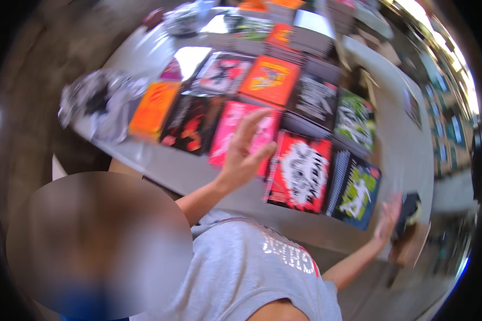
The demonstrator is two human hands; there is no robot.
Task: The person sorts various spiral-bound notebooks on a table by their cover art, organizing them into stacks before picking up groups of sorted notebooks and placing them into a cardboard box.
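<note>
My left hand point(245, 155) hovers over a pink spiral notebook point(231, 131), thumb and fingers apart and nothing held. To its right lies a red notebook point(299, 172) with a white splash and black lettering. Beside that is a dark blue spiral notebook point(359, 191) with a green and white figure. My right hand point(388, 216), smeared by motion, is at the table's right front edge with its fingers stretched out. A dark object point(408, 211) is right beside it; whether they touch I cannot tell.
Several notebook stacks in orange point(270, 80), black point(311, 100) and green point(354, 120) cover the grey table point(404, 144). Crumpled clear plastic point(99, 99) lies at the left edge. A cardboard box point(411, 243) stands by the right corner. Shelves with cartons point(444, 128) are farther right.
</note>
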